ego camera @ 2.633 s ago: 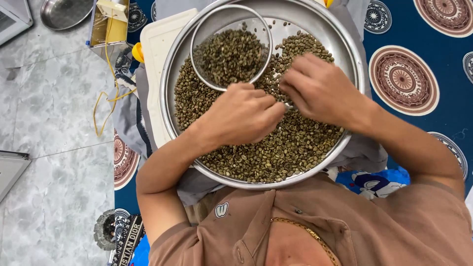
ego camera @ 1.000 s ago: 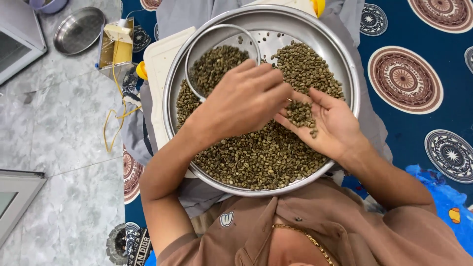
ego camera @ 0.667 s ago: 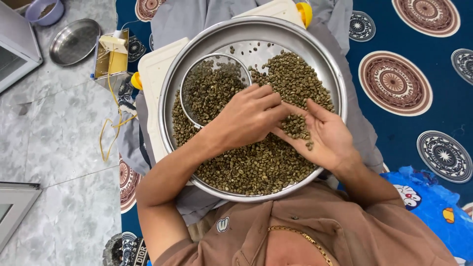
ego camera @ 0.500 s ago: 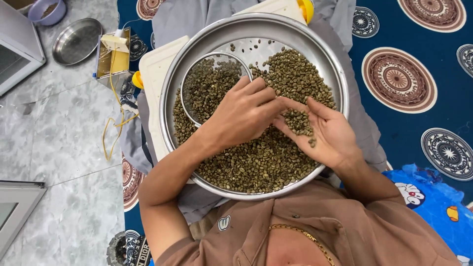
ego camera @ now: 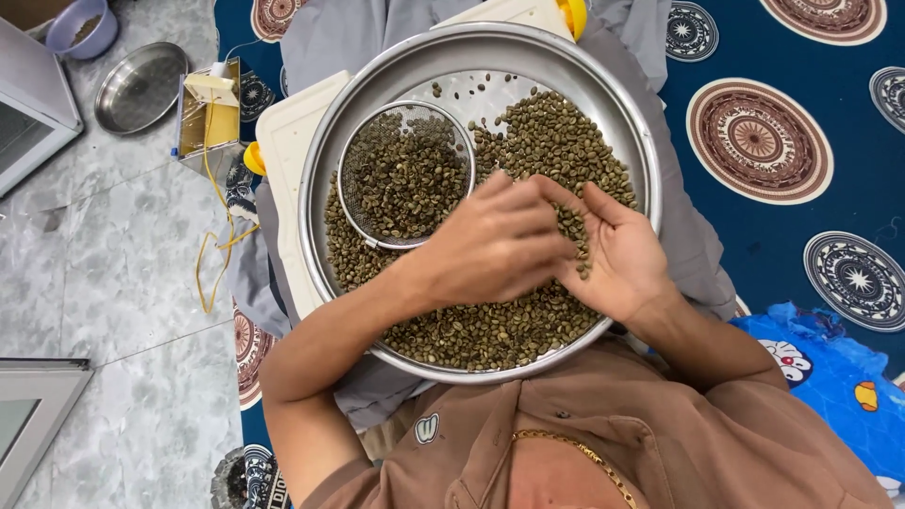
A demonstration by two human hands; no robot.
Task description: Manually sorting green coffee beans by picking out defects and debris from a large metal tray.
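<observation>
A wide steel pan [ego camera: 316,188] rests on my lap, holding a layer of greenish coffee beans [ego camera: 490,330]. A small round wire sieve [ego camera: 344,184] lies in its left half, also filled with beans. My right hand [ego camera: 622,259] is palm up above the pan's middle right, cupping a few beans. My left hand [ego camera: 490,247] lies palm down beside it, fingertips drawn together and touching the right palm. Whether those fingers pinch a bean is hidden.
A white board [ego camera: 283,141] lies under the pan on grey cloth. On the marble floor at the left are a steel bowl [ego camera: 141,87], a purple bowl [ego camera: 83,24], a yellow box [ego camera: 205,113] with a yellow cord [ego camera: 212,254], and a white cabinet [ego camera: 28,113]. A blue patterned mat [ego camera: 782,57] lies to the right.
My right hand has turned from palm down on the beans to palm up with beans in it. My left hand has come to its palm. The view shifted slightly.
</observation>
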